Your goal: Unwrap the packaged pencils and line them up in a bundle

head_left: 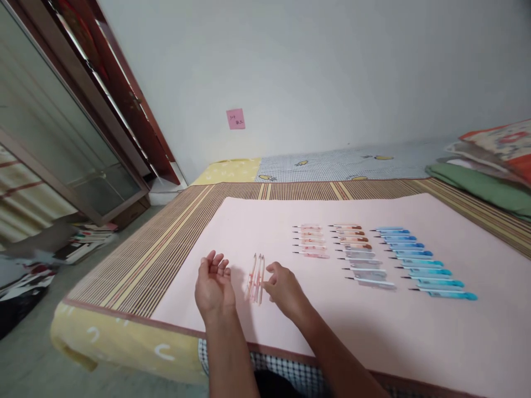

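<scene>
Pens (261, 279) lie between left hand (214, 287) and right hand (285, 288).

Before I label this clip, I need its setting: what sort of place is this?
Probably a bedroom: a striped mat lies over yellow patterned bedding, as on a bed, and a pile of soft fabrics sits at the right.

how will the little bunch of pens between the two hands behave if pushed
The pens look stiff, being straight. They'd probably roll apart, lying side by side on the flat pink sheet. Each is likely light, given its thin barrel.
</scene>
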`<state>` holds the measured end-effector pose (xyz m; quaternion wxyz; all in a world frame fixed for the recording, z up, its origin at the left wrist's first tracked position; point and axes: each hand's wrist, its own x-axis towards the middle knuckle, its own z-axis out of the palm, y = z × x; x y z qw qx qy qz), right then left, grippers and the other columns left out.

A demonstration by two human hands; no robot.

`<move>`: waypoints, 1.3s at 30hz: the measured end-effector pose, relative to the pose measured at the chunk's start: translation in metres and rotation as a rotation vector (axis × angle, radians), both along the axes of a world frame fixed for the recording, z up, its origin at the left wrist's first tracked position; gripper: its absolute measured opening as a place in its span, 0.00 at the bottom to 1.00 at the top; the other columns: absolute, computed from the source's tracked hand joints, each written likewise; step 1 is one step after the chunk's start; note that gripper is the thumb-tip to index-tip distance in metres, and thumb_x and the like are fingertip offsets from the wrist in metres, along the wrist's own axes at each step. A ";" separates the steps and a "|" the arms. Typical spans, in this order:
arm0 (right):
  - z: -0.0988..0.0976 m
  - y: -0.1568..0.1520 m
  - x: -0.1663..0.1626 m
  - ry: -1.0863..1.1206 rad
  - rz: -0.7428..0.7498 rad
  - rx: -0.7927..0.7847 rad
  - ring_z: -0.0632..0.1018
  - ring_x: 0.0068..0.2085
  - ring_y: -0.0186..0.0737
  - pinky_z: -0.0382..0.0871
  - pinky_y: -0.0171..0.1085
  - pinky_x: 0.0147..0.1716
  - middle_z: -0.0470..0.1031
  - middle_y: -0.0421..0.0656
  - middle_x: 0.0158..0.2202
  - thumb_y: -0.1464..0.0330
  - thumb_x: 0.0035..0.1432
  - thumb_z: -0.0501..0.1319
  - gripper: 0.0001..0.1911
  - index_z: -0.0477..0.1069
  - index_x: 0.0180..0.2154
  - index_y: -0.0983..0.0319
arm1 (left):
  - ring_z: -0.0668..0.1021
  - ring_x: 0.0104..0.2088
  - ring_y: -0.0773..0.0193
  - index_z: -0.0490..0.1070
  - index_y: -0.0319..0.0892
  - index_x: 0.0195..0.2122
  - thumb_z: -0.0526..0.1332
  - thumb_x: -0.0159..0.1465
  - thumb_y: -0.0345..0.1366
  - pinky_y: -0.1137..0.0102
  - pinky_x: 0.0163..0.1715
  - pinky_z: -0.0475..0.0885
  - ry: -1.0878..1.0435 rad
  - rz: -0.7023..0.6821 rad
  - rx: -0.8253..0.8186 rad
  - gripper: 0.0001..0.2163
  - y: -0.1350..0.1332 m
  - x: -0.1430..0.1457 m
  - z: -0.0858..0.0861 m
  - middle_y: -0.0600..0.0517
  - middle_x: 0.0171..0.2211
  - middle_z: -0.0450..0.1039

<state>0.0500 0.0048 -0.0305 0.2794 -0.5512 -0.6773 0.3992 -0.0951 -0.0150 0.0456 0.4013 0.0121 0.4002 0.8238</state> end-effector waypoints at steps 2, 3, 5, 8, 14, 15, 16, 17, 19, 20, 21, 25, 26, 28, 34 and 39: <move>-0.002 -0.005 0.002 -0.003 0.022 0.056 0.76 0.33 0.37 0.64 0.35 0.33 0.76 0.41 0.35 0.70 0.53 0.62 0.19 0.70 0.48 0.60 | 0.73 0.25 0.71 0.74 0.38 0.33 0.58 0.64 0.37 0.75 0.25 0.62 -0.003 0.000 -0.003 0.09 0.000 -0.001 -0.001 0.53 0.27 0.72; -0.002 -0.008 0.003 -0.001 0.038 0.081 0.75 0.34 0.38 0.64 0.35 0.34 0.75 0.42 0.38 0.71 0.51 0.63 0.20 0.70 0.49 0.60 | 0.73 0.25 0.71 0.74 0.38 0.33 0.59 0.64 0.37 0.75 0.25 0.62 -0.004 -0.004 -0.001 0.08 0.001 -0.001 -0.002 0.53 0.27 0.72; -0.004 -0.014 0.005 0.001 0.080 0.117 0.75 0.37 0.38 0.66 0.36 0.36 0.74 0.42 0.42 0.73 0.47 0.64 0.24 0.70 0.49 0.59 | 0.72 0.25 0.71 0.73 0.38 0.33 0.59 0.63 0.36 0.75 0.25 0.61 -0.007 -0.013 0.004 0.07 0.002 -0.001 -0.003 0.53 0.27 0.72; -0.005 -0.023 0.006 -0.016 0.141 0.173 0.74 0.39 0.39 0.66 0.36 0.37 0.71 0.42 0.44 0.75 0.46 0.64 0.27 0.69 0.50 0.57 | 0.72 0.24 0.71 0.73 0.38 0.32 0.60 0.61 0.34 0.75 0.24 0.61 -0.014 -0.025 0.014 0.05 0.004 -0.001 -0.006 0.54 0.27 0.72; -0.007 -0.027 0.003 -0.096 0.205 0.267 0.74 0.42 0.39 0.65 0.35 0.38 0.71 0.41 0.43 0.78 0.49 0.61 0.19 0.69 0.44 0.56 | 0.72 0.25 0.71 0.73 0.38 0.33 0.60 0.61 0.32 0.75 0.25 0.61 -0.032 -0.050 0.006 0.05 0.007 0.001 -0.010 0.53 0.27 0.72; -0.007 -0.027 0.003 -0.105 0.210 0.277 0.74 0.42 0.39 0.65 0.34 0.38 0.71 0.40 0.42 0.78 0.50 0.60 0.18 0.69 0.43 0.57 | 0.72 0.25 0.71 0.74 0.38 0.33 0.60 0.61 0.32 0.75 0.25 0.61 -0.029 -0.052 0.002 0.05 0.008 0.002 -0.011 0.54 0.27 0.72; -0.007 -0.027 0.003 -0.111 0.220 0.288 0.74 0.42 0.39 0.65 0.34 0.39 0.70 0.40 0.42 0.78 0.50 0.60 0.17 0.69 0.42 0.57 | 0.72 0.26 0.71 0.74 0.38 0.33 0.60 0.60 0.33 0.75 0.26 0.62 -0.018 -0.054 -0.006 0.05 0.008 0.002 -0.011 0.54 0.27 0.72; -0.006 -0.028 0.004 -0.115 0.236 0.300 0.74 0.41 0.38 0.64 0.34 0.39 0.70 0.40 0.41 0.78 0.51 0.60 0.16 0.70 0.41 0.57 | 0.72 0.26 0.71 0.74 0.39 0.33 0.60 0.60 0.33 0.74 0.28 0.63 -0.001 -0.055 -0.027 0.05 0.008 0.003 -0.012 0.54 0.28 0.72; -0.005 -0.029 0.004 -0.115 0.265 0.317 0.74 0.39 0.36 0.64 0.33 0.38 0.71 0.39 0.40 0.78 0.53 0.60 0.14 0.70 0.40 0.57 | 0.74 0.30 0.69 0.74 0.40 0.34 0.60 0.60 0.34 0.72 0.33 0.65 0.041 -0.059 -0.109 0.05 0.009 0.005 -0.013 0.54 0.29 0.72; -0.004 -0.029 0.005 -0.114 0.273 0.323 0.74 0.39 0.36 0.63 0.32 0.38 0.71 0.39 0.40 0.78 0.54 0.59 0.12 0.70 0.39 0.57 | 0.74 0.33 0.67 0.74 0.41 0.34 0.61 0.60 0.35 0.70 0.36 0.66 0.058 -0.069 -0.164 0.05 0.009 0.005 -0.014 0.53 0.31 0.73; -0.004 -0.030 0.005 -0.113 0.280 0.328 0.74 0.38 0.36 0.63 0.32 0.37 0.71 0.39 0.39 0.78 0.55 0.59 0.11 0.69 0.38 0.57 | 0.75 0.36 0.65 0.74 0.42 0.34 0.60 0.59 0.36 0.67 0.39 0.66 0.070 -0.081 -0.219 0.05 0.009 0.006 -0.014 0.52 0.32 0.74; -0.003 -0.031 0.005 -0.107 0.282 0.345 0.73 0.35 0.35 0.61 0.32 0.34 0.71 0.38 0.36 0.76 0.56 0.60 0.07 0.68 0.33 0.58 | 0.74 0.45 0.59 0.73 0.45 0.33 0.61 0.58 0.38 0.57 0.47 0.65 0.096 -0.126 -0.328 0.05 0.011 0.009 -0.017 0.50 0.39 0.74; -0.003 -0.031 0.005 -0.100 0.282 0.346 0.73 0.35 0.34 0.60 0.32 0.34 0.71 0.37 0.36 0.76 0.55 0.60 0.07 0.67 0.33 0.58 | 0.73 0.47 0.58 0.73 0.45 0.32 0.61 0.57 0.38 0.55 0.49 0.64 0.097 -0.130 -0.332 0.05 0.012 0.010 -0.017 0.50 0.40 0.74; -0.004 -0.030 0.004 -0.089 0.276 0.344 0.73 0.34 0.34 0.59 0.32 0.33 0.71 0.37 0.35 0.76 0.55 0.60 0.07 0.67 0.32 0.58 | 0.73 0.48 0.56 0.72 0.46 0.32 0.60 0.56 0.38 0.52 0.51 0.63 0.083 -0.138 -0.325 0.05 0.012 0.010 -0.019 0.49 0.41 0.73; -0.008 -0.030 0.002 -0.074 0.243 0.351 0.73 0.33 0.34 0.59 0.32 0.33 0.72 0.37 0.34 0.77 0.55 0.60 0.07 0.67 0.32 0.58 | 0.73 0.48 0.56 0.71 0.46 0.32 0.60 0.54 0.35 0.48 0.54 0.61 -0.017 -0.161 -0.292 0.04 0.012 0.007 -0.023 0.49 0.41 0.71; -0.007 -0.032 0.002 -0.081 0.250 0.361 0.73 0.34 0.35 0.60 0.32 0.33 0.72 0.38 0.35 0.76 0.57 0.60 0.06 0.68 0.33 0.58 | 0.73 0.48 0.57 0.70 0.45 0.31 0.59 0.55 0.33 0.47 0.57 0.59 -0.058 -0.151 -0.276 0.03 0.013 0.006 -0.026 0.49 0.41 0.71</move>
